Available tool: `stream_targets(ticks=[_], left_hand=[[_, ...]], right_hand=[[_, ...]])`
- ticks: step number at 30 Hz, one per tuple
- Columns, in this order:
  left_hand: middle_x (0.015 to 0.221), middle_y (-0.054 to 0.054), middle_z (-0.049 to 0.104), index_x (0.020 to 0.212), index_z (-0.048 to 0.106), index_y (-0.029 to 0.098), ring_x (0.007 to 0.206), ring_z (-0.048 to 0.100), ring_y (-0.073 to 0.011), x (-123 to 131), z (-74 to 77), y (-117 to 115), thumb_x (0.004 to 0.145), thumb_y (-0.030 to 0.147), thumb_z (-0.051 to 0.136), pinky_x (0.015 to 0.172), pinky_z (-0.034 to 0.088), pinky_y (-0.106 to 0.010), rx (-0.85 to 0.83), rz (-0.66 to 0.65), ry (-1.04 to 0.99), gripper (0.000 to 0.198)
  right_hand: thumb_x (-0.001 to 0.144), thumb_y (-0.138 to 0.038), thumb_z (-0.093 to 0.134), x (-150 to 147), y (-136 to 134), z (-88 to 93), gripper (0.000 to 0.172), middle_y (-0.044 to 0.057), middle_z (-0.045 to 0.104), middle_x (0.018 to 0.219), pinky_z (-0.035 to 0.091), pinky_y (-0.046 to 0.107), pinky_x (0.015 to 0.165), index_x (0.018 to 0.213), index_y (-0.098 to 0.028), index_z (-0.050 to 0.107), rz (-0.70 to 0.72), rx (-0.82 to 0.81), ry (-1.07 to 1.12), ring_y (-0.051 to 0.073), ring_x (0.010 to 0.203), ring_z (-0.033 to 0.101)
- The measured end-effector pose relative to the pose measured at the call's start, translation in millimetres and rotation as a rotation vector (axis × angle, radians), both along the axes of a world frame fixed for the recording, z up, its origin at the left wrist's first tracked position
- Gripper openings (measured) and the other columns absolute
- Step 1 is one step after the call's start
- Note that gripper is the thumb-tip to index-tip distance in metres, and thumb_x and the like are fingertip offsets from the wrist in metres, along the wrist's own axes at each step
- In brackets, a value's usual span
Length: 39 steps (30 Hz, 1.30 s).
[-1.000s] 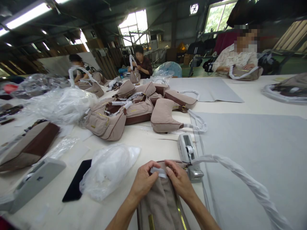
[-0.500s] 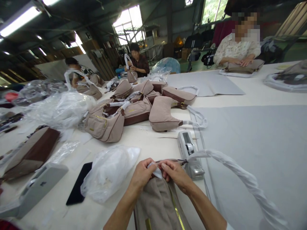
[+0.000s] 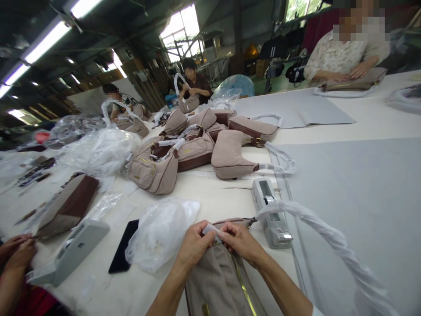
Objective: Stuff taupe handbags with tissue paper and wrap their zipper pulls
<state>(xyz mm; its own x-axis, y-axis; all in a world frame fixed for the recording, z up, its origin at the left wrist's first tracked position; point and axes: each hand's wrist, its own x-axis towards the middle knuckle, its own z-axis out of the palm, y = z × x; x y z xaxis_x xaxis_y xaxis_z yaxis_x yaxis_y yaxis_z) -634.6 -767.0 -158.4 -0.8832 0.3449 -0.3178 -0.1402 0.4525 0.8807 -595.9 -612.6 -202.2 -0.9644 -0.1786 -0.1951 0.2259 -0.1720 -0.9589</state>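
left fingers [image 3: 200, 227] and right fingers [image 3: 229, 229] pinched on small white strip [image 3: 209, 228] | taupe fabric bag with gold zip [image 3: 213, 281] directly below fingers | off-white worktop [image 3: 194, 186] beneath; grey plastic tape dispenser [image 3: 279, 230] right of fingers, crumpled translucent plastic [image 3: 161, 235] left | far beyond fingers: dim hall, bright window [image 3: 180, 33], co-worker in pale patterned shirt [image 3: 329, 57]

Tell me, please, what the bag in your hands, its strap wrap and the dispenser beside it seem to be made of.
Bag: probably woven cloth, matte taupe, with soft creases. Its zip looks like metal, from the gold shine.
Strap wrap: thin film or paper, white, twisted and wrinkled; I can't tell which.
Dispenser: likely moulded plastic, smooth and grey, with clean edges.
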Motion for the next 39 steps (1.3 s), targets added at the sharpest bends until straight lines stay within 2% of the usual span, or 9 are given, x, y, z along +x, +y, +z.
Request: stream_targets(ticks=[3, 7, 13, 18, 22, 28, 32, 36, 39], left_hand=[[0.052, 0.005, 0.048, 0.071, 0.060, 0.014, 0.050, 0.042, -0.0096, 1, 3.2, 1, 0.074, 0.030, 0.054, 0.052, 0.031, -0.020, 0.006, 0.017, 0.034, 0.018], [0.055, 0.005, 0.048, 0.074, 0.060, 0.015, 0.053, 0.044, -0.0106, 4, 3.8, -1, 0.076, 0.035, 0.054, 0.054, 0.034, -0.020, -0.001, 0.041, 0.088, 0.021], [0.061, 0.004, 0.051, 0.076, 0.059, 0.014, 0.054, 0.044, -0.0097, 2, -0.2, -14, 0.074, 0.037, 0.057, 0.054, 0.034, -0.019, 0.055, 0.046, -0.001, 0.023], [0.052, 0.006, 0.046, 0.068, 0.055, 0.015, 0.051, 0.042, -0.0091, 2, -1.4, -12, 0.074, 0.031, 0.054, 0.052, 0.032, -0.019, 0.034, 0.119, 0.030, 0.017], [0.052, 0.006, 0.045, 0.066, 0.053, 0.017, 0.051, 0.042, -0.0090, 5, -1.6, -9, 0.073, 0.025, 0.051, 0.051, 0.032, -0.019, 0.021, 0.172, 0.068, 0.011], [0.055, 0.005, 0.048, 0.071, 0.056, 0.014, 0.052, 0.043, -0.0093, 5, 1.9, -16, 0.074, 0.031, 0.055, 0.052, 0.033, -0.019, 0.018, 0.097, 0.025, 0.017], [0.053, 0.006, 0.045, 0.071, 0.057, 0.014, 0.050, 0.041, -0.0086, 6, -0.7, -21, 0.076, 0.032, 0.055, 0.051, 0.031, -0.019, 0.010, 0.118, 0.056, 0.019], [0.062, 0.003, 0.051, 0.078, 0.059, 0.013, 0.054, 0.042, -0.0088, 8, -3.1, -25, 0.077, 0.039, 0.056, 0.053, 0.034, -0.019, 0.083, 0.099, 0.016, 0.026], [0.065, 0.002, 0.052, 0.078, 0.060, 0.012, 0.056, 0.044, -0.0096, 7, -2.5, -26, 0.073, 0.036, 0.059, 0.052, 0.035, -0.019, 0.113, 0.065, -0.039, 0.024]], right_hand=[[0.073, -0.049, 0.063, -5, -2, 1.4, 0.036, -0.002, 0.052, 0.067, 0.033, 0.018, 0.047, 0.085, -0.015, 0.060, 0.078, -0.053, 0.007, 0.007, 0.055, 0.042], [0.067, -0.052, 0.067, -10, -5, -5.1, 0.038, -0.005, 0.045, 0.054, 0.032, 0.019, 0.044, 0.067, -0.016, 0.055, 0.043, -0.042, -0.050, 0.007, 0.047, 0.036], [0.064, -0.050, 0.069, -10, -8, -14.4, 0.037, -0.006, 0.044, 0.054, 0.032, 0.019, 0.044, 0.065, -0.016, 0.053, 0.003, -0.056, -0.060, 0.006, 0.047, 0.036], [0.066, -0.046, 0.069, -15, -7, -9.1, 0.034, -0.004, 0.049, 0.057, 0.032, 0.018, 0.043, 0.079, -0.015, 0.060, 0.079, -0.101, -0.084, 0.007, 0.049, 0.039], [0.066, -0.044, 0.068, -19, -11, -5.0, 0.031, -0.006, 0.040, 0.051, 0.025, 0.017, 0.039, 0.069, -0.014, 0.060, 0.091, -0.039, -0.037, 0.005, 0.045, 0.031], [0.068, -0.048, 0.066, -16, -18, -8.1, 0.035, -0.006, 0.039, 0.049, 0.026, 0.018, 0.039, 0.066, -0.014, 0.059, 0.074, -0.025, -0.049, 0.005, 0.043, 0.030], [0.068, -0.050, 0.066, -16, -16, -6.2, 0.037, -0.006, 0.038, 0.049, 0.025, 0.018, 0.039, 0.072, -0.014, 0.064, 0.096, -0.027, -0.052, 0.005, 0.043, 0.029], [0.067, -0.050, 0.066, -17, -15, -4.6, 0.037, -0.006, 0.038, 0.049, 0.025, 0.019, 0.039, 0.073, -0.013, 0.064, 0.097, 0.000, -0.058, 0.005, 0.042, 0.030], [0.069, -0.045, 0.065, -17, -17, -5.2, 0.032, -0.005, 0.041, 0.050, 0.025, 0.019, 0.042, 0.070, -0.013, 0.063, 0.077, 0.015, -0.029, 0.006, 0.044, 0.032]])
